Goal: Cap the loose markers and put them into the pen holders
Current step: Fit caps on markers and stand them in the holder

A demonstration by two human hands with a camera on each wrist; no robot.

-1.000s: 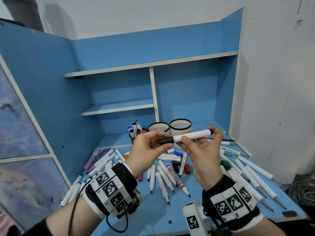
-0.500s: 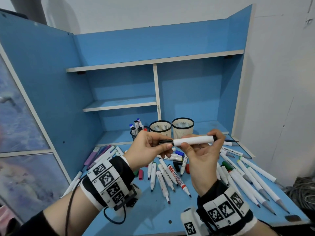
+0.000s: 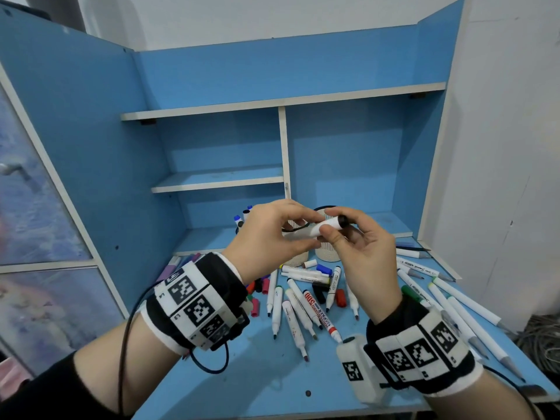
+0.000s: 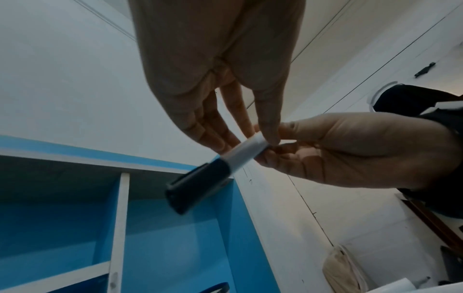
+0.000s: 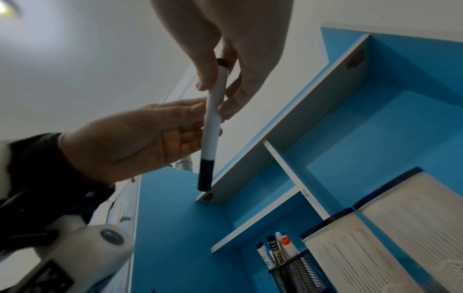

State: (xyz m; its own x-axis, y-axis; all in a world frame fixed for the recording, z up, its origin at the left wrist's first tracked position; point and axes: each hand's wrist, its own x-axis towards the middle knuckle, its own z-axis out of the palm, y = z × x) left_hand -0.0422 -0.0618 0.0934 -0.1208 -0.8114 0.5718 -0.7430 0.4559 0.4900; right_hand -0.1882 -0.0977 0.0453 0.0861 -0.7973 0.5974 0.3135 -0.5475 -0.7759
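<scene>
Both hands [image 3: 274,237] [image 3: 360,256] pinch one capped marker [image 5: 211,126] between fingertips; a few markers seem already in a holder [image 5: 298,275], many uncapped ones [image 3: 303,304] lie below the fingers.

holders [image 3: 328,253] behind loose markers [image 3: 303,304] | markers on desk [image 3: 257,380]

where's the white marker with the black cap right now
The white marker is held between both hands, left hand and right hand, above the desk in front of the white pen holders, centre of the head view.
</scene>
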